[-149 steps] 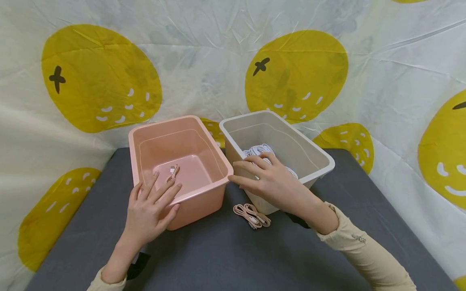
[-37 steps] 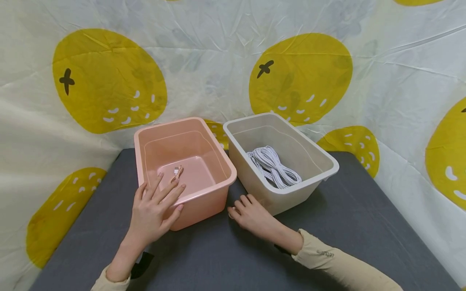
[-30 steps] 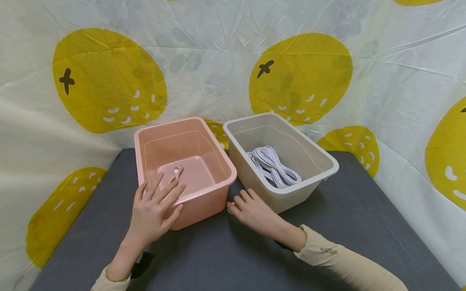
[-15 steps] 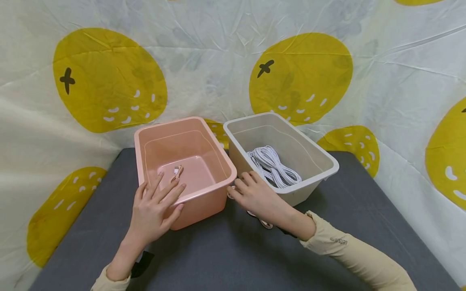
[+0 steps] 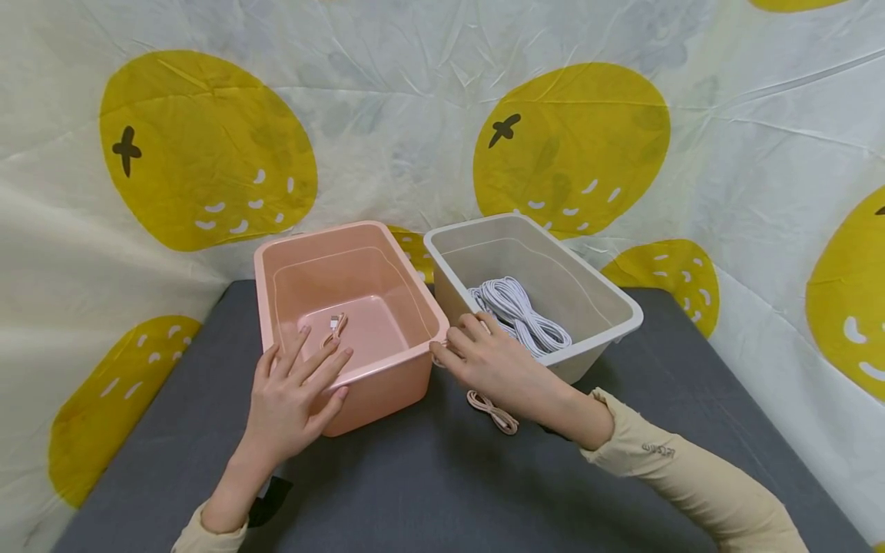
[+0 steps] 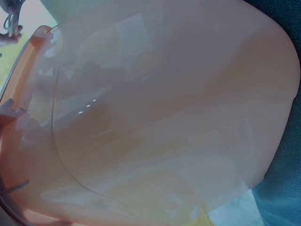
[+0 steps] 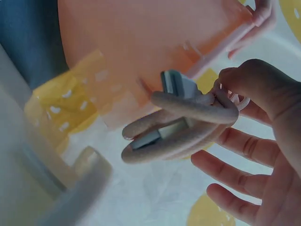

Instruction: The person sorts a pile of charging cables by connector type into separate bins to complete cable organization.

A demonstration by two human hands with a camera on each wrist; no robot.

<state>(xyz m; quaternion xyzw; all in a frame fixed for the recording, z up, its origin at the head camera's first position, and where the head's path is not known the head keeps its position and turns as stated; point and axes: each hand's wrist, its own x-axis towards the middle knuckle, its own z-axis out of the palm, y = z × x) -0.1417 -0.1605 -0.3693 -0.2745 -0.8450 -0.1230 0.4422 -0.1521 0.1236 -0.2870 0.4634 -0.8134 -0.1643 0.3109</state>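
Note:
My left hand (image 5: 286, 395) lies with spread fingers over the near rim of the pink bin (image 5: 422, 349). My right hand (image 5: 498, 365) pinches a coiled pinkish USB cable (image 7: 183, 117) between thumb and index finger; its metal plugs show in the right wrist view, while the other fingers are extended. In the head view this hand is between the two bins, mostly covering the coil. A second coiled cable (image 5: 501, 421) lies on the table below the right hand. Inside the pink bin is a small tied cable (image 5: 335, 329) with a white plug.
The beige-grey bin (image 5: 608, 326) stands at the right and holds a bundle of white cord (image 5: 518, 311). A dark grey cloth (image 5: 387, 491) covers the table. Behind it hangs a pale curtain (image 5: 387, 138) with yellow fruit prints.
My right hand reached down to the cables on the table, took one coil and has risen with it to the height of the bin rims. The left hand stays on the pink bin.

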